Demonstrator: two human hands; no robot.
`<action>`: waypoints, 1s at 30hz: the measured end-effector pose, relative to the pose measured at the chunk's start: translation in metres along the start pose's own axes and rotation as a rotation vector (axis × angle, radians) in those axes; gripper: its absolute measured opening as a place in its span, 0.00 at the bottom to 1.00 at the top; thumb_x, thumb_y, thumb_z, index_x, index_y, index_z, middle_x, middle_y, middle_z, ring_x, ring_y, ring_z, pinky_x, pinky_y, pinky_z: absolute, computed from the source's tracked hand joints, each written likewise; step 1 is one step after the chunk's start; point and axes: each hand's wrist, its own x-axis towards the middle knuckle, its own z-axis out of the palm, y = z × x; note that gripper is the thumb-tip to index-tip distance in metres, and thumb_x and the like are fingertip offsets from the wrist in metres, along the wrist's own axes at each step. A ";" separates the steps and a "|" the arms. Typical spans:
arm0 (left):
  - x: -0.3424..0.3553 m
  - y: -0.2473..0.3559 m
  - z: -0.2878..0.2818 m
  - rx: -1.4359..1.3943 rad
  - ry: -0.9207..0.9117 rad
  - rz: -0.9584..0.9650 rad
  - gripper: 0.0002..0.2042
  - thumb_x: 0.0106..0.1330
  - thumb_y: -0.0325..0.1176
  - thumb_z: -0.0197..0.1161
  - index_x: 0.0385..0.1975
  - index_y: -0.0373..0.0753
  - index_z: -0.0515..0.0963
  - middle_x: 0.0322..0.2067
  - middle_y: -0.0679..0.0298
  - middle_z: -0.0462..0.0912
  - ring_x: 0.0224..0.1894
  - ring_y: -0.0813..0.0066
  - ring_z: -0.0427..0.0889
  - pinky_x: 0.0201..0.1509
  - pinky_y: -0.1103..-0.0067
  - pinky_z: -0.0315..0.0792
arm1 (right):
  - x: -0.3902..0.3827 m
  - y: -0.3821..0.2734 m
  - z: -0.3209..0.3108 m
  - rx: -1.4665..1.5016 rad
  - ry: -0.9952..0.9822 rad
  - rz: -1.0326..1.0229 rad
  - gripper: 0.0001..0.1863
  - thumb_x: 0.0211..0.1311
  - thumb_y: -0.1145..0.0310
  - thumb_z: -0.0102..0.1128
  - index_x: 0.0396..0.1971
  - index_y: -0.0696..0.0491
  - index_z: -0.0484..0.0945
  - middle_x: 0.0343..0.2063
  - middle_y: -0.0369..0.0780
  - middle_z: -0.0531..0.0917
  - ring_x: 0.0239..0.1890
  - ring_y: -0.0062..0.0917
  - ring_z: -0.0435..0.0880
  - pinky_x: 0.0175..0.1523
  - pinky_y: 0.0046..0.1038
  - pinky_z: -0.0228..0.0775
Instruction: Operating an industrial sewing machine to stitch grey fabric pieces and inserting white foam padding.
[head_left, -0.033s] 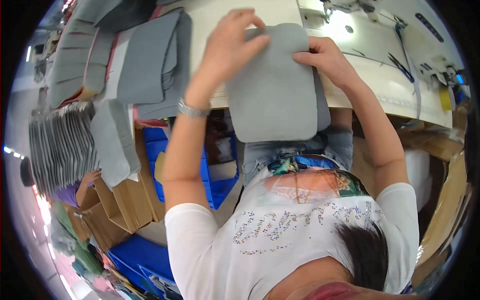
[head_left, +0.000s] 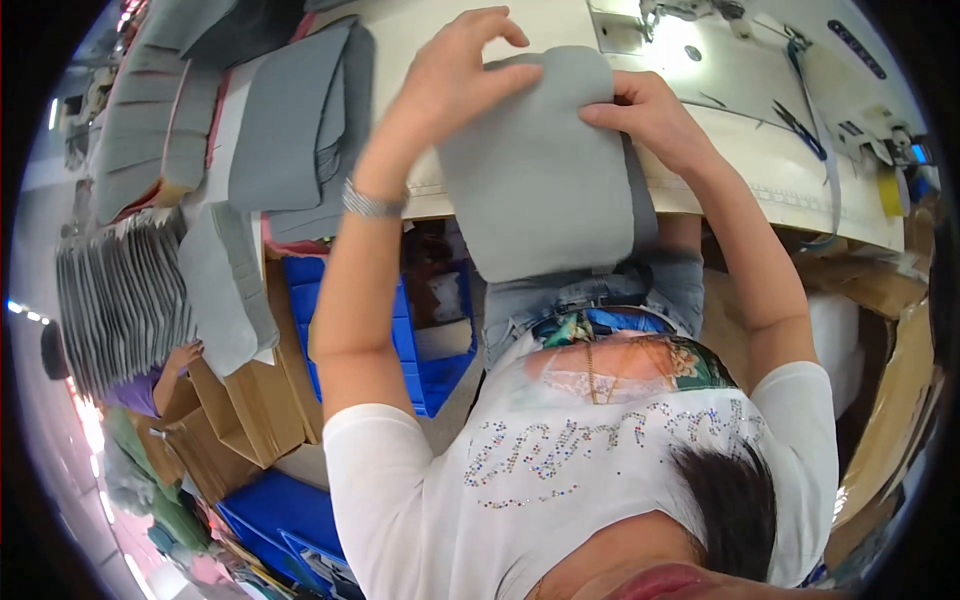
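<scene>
A light grey fabric panel (head_left: 545,180) with rounded corners hangs over the table's near edge, above my lap. My right hand (head_left: 650,115) pinches its upper right edge, thumb on top and fingers partly hidden behind. Over the upper left corner, my left hand (head_left: 450,85) has thumb and fingers spread apart, the thumb lying across the panel. From beneath the panel's right side a darker grey piece (head_left: 643,195) shows.
Grey panels (head_left: 285,120) are stacked on the table at left, beside a row of upright grey pieces (head_left: 125,300). Scissors (head_left: 800,130) lie at right near sewing machine parts (head_left: 700,18). Blue bins (head_left: 430,385) and cardboard boxes (head_left: 250,410) stand below. Another person's hand (head_left: 183,355) shows at left.
My left hand has shifted slightly left, its fingers straighter. The panel's left side has swung a little left and its lower edge is blurred. My right hand has barely moved.
</scene>
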 end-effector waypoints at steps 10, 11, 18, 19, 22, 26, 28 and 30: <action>0.032 -0.010 0.004 -0.487 -0.642 -0.287 0.14 0.57 0.42 0.68 0.32 0.37 0.77 0.40 0.67 0.79 0.50 0.79 0.74 0.53 0.80 0.67 | -0.019 -0.013 0.001 -0.169 -0.024 -0.081 0.13 0.51 0.71 0.61 0.37 0.59 0.80 0.25 0.42 0.84 0.28 0.26 0.81 0.38 0.26 0.72; 0.033 -0.010 -0.002 -0.511 -0.670 -0.282 0.14 0.56 0.42 0.69 0.31 0.38 0.77 0.39 0.68 0.78 0.49 0.80 0.74 0.53 0.81 0.67 | -0.022 -0.016 0.003 -0.159 -0.029 -0.071 0.13 0.51 0.71 0.61 0.37 0.59 0.80 0.25 0.42 0.84 0.28 0.26 0.81 0.38 0.26 0.72; 0.026 0.017 -0.017 -0.629 -0.631 -0.262 0.11 0.54 0.37 0.70 0.28 0.38 0.77 0.28 0.75 0.75 0.32 0.88 0.71 0.37 0.89 0.64 | -0.021 -0.018 0.010 -0.355 0.057 -0.258 0.09 0.52 0.71 0.61 0.32 0.58 0.78 0.24 0.49 0.78 0.27 0.39 0.79 0.35 0.34 0.70; 0.023 0.022 -0.016 -0.598 -0.540 -0.219 0.09 0.55 0.35 0.70 0.27 0.38 0.78 0.27 0.76 0.75 0.30 0.90 0.70 0.35 0.89 0.64 | -0.021 -0.019 0.010 -0.369 0.067 -0.240 0.09 0.52 0.70 0.62 0.32 0.58 0.77 0.23 0.49 0.77 0.27 0.38 0.79 0.35 0.33 0.69; 0.012 0.019 -0.015 -0.404 -0.300 -0.282 0.07 0.57 0.33 0.70 0.27 0.38 0.80 0.26 0.76 0.76 0.30 0.89 0.71 0.35 0.89 0.65 | -0.028 -0.018 0.015 -0.309 0.150 -0.142 0.10 0.52 0.70 0.64 0.32 0.59 0.78 0.24 0.44 0.78 0.27 0.31 0.78 0.35 0.27 0.68; -0.003 0.007 -0.014 -0.472 -0.067 -0.278 0.07 0.56 0.32 0.71 0.29 0.38 0.82 0.26 0.74 0.79 0.29 0.87 0.74 0.35 0.88 0.66 | -0.038 0.001 0.019 -0.113 0.300 -0.225 0.09 0.53 0.70 0.66 0.32 0.59 0.79 0.25 0.38 0.78 0.28 0.21 0.76 0.35 0.21 0.67; -0.006 0.008 -0.015 -0.474 0.027 -0.279 0.08 0.54 0.30 0.73 0.30 0.37 0.83 0.28 0.71 0.82 0.31 0.86 0.76 0.36 0.88 0.67 | -0.042 0.007 0.019 0.004 0.369 -0.250 0.08 0.54 0.71 0.66 0.32 0.59 0.81 0.26 0.34 0.79 0.30 0.16 0.76 0.36 0.18 0.67; -0.009 0.021 -0.015 -0.528 0.032 -0.297 0.07 0.54 0.30 0.73 0.29 0.36 0.82 0.29 0.70 0.82 0.31 0.85 0.76 0.36 0.88 0.67 | -0.044 0.008 0.018 -0.022 0.373 -0.251 0.08 0.55 0.71 0.66 0.31 0.59 0.81 0.26 0.34 0.79 0.30 0.15 0.76 0.36 0.17 0.68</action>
